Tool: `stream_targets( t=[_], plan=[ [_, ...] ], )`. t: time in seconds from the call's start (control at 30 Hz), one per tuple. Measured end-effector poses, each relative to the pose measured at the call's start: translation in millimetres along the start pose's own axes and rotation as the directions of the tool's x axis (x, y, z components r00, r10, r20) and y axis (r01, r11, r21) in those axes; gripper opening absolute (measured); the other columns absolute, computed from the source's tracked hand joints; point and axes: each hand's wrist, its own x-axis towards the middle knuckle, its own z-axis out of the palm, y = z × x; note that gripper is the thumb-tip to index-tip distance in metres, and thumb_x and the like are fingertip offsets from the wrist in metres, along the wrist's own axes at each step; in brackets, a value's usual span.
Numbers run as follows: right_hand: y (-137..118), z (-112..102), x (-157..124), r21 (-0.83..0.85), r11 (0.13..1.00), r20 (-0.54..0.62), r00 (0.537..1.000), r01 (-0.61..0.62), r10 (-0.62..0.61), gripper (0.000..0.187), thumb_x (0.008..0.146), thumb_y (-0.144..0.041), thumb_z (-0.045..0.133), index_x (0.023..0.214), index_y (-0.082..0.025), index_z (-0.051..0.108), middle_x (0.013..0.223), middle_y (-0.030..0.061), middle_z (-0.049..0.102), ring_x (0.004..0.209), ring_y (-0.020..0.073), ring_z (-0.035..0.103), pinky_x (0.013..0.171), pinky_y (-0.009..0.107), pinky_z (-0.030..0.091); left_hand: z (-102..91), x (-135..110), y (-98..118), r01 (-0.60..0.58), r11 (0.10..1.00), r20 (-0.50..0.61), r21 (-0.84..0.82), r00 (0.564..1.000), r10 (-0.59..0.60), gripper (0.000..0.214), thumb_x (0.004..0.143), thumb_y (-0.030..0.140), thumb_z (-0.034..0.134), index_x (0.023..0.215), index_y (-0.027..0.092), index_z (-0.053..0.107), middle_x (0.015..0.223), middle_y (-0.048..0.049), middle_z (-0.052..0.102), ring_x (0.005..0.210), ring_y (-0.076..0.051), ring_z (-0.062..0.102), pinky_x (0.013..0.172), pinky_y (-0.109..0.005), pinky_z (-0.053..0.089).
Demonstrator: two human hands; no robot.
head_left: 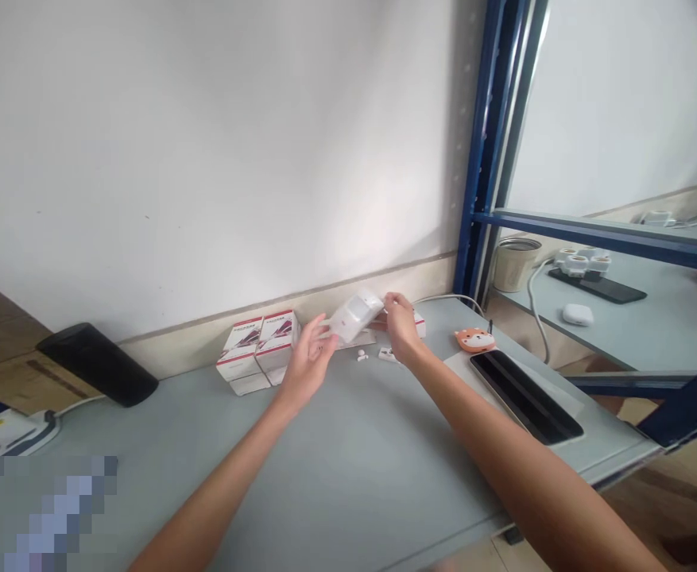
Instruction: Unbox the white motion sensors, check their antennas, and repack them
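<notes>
A white motion sensor [354, 314], apparently in a clear plastic bag, is held tilted above the back of the grey table. My left hand [309, 361] is closed at its lower left end, thumb below and fingers above. At the upper right end, my right hand [403, 330] pinches the bag's edge. White and red boxes [257, 349] stand together just left of my left hand. Below the sensor lie small white pieces [362, 355]. A small white part with dark marks [386, 353] is beside my right wrist. Another box is partly hidden behind my right hand.
A black cylinder [98, 363] leans at the table's left. On the right are an orange animal-faced case [475, 340] and a dark phone [525, 396]. A blue metal frame [479, 159] rises at the right corner, with a second table [604, 334] beyond it.
</notes>
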Motion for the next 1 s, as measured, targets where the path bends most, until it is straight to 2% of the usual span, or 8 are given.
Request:
stream_targets(
  t=[0.07,0.13,0.27,0.4,0.6,0.7,0.8,1.0],
  plan=[
    [-1,10,-15,0.003,0.999,0.140,0.989,-0.053,0.052,0.020,0.099,-0.041,0.039,0.098,-0.025,0.051,0.082,0.0016,0.063,0.064,0.0180,0.064,0.057,0.032,0.058,-4.7,-21,-3,0.156,0.905,0.085,-0.397,0.987,-0.133,0.065,0.104,0.056,0.051,0.158,0.024,0.034,0.155,-0.0167,0.056,0.124,-0.025,0.070,0.110,-0.045,0.055],
    [-5,17,-31,-0.013,0.998,0.281,0.957,-0.066,0.067,0.025,0.100,-0.046,0.043,0.098,-0.025,0.055,0.083,0.0011,0.064,0.065,0.0177,0.065,0.056,0.032,0.059,-9.7,-39,-12,0.277,0.757,0.193,-0.592,0.960,-0.202,0.060,0.101,0.053,0.060,0.150,0.022,0.047,0.148,-0.0165,0.062,0.118,-0.027,0.072,0.106,-0.045,0.057],
    [-14,26,-60,-0.093,0.989,0.573,0.819,0.118,-0.044,0.035,0.099,-0.059,0.053,0.109,-0.026,0.062,0.100,0.0027,0.068,0.082,0.0186,0.067,0.063,0.030,0.060,-16.1,-63,-34,0.347,0.622,0.234,-0.701,0.937,-0.259,0.050,0.098,0.050,0.068,0.139,0.023,0.061,0.141,-0.0140,0.067,0.112,-0.026,0.073,0.100,-0.042,0.058],
    [-16,27,-72,-0.144,0.948,0.650,0.750,0.283,-0.125,0.029,0.098,-0.051,0.061,0.103,-0.023,0.067,0.102,0.0032,0.072,0.083,0.0168,0.064,0.074,0.032,0.056,-16.1,-72,-41,0.383,0.549,0.297,-0.743,0.924,-0.241,0.058,0.093,0.054,0.073,0.143,0.026,0.061,0.135,-0.0123,0.070,0.106,-0.027,0.074,0.099,-0.044,0.058],
    [-13,28,-75,-0.264,0.935,0.598,0.801,0.238,-0.035,0.040,0.096,-0.056,0.064,0.075,-0.022,0.061,0.071,-0.0011,0.060,0.062,0.0137,0.053,0.060,0.029,0.044,-15.0,-75,-37,0.485,0.439,0.400,-0.756,0.874,-0.276,0.050,0.095,0.061,0.067,0.132,0.027,0.066,0.118,-0.0083,0.074,0.099,-0.025,0.074,0.081,-0.036,0.059],
    [-9,33,-79,-0.239,0.963,0.555,0.832,0.128,0.027,0.042,0.097,-0.059,0.062,0.076,-0.022,0.060,0.065,-0.0027,0.058,0.055,0.0132,0.052,0.055,0.029,0.041,-15.9,-74,-36,0.544,0.338,0.459,-0.768,0.836,-0.301,0.053,0.096,0.068,0.059,0.119,0.021,0.073,0.106,-0.0079,0.074,0.082,-0.019,0.073,0.069,-0.029,0.056],
    [-9,35,-80,-0.163,0.983,0.505,0.863,0.080,0.014,0.041,0.096,-0.058,0.064,0.077,-0.021,0.063,0.069,-0.0014,0.061,0.057,0.0130,0.053,0.057,0.029,0.043,-18.1,-73,-32,0.570,0.239,0.515,-0.786,0.818,-0.256,0.060,0.097,0.069,0.056,0.126,0.019,0.072,0.110,-0.0111,0.075,0.081,-0.021,0.074,0.070,-0.031,0.057],
    [-23,23,-66,-0.004,0.995,0.462,0.882,0.103,-0.090,0.030,0.091,-0.051,0.075,0.091,-0.022,0.071,0.074,-0.0016,0.061,0.062,0.0123,0.050,0.056,0.028,0.039,-18.7,-69,-29,0.570,0.181,0.532,-0.801,0.818,-0.221,0.056,0.100,0.062,0.056,0.129,0.015,0.068,0.108,-0.0121,0.072,0.082,-0.023,0.075,0.070,-0.031,0.057]
  ],
)
